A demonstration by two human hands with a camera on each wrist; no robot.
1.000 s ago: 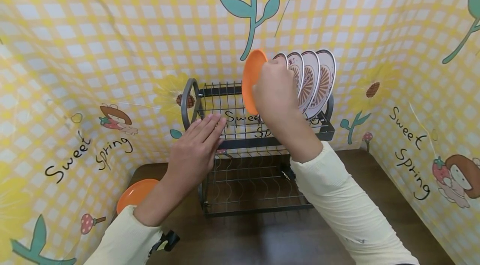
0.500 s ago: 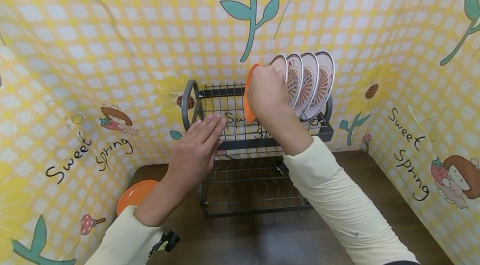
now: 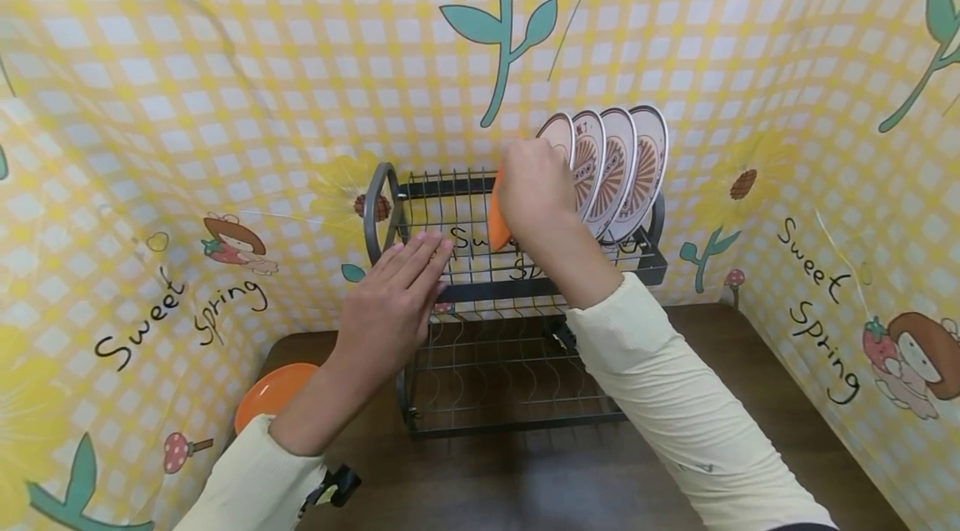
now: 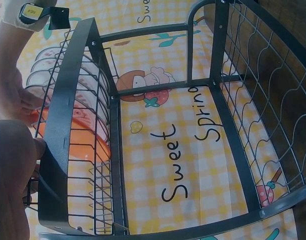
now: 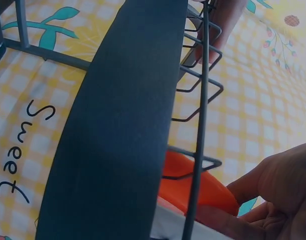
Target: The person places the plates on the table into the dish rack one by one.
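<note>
My right hand [image 3: 536, 185] pinches the rim of an orange plate [image 3: 496, 218], which stands on edge in the upper tier of a black wire dish rack [image 3: 495, 289]. In the right wrist view, the thumb and fingers hold the orange plate [image 5: 195, 187] at its rim, and its lower part is behind the rack's rail. Several white patterned plates [image 3: 647, 172] stand upright to its right. My left hand [image 3: 390, 293] rests on the rack's front left rail with its fingers straight.
Another orange plate [image 3: 273, 393] lies on the dark wooden table [image 3: 525, 481] at the left, partly covered by the left forearm. The rack's lower tier [image 3: 495, 373] has wavy wires. Yellow checked cloth [image 3: 300, 81] surrounds the table at the back and sides.
My right hand has lowered the orange plate into the rack, moving slightly left, and more of the plate is now hidden behind the hand. The left hand has stayed in place.
</note>
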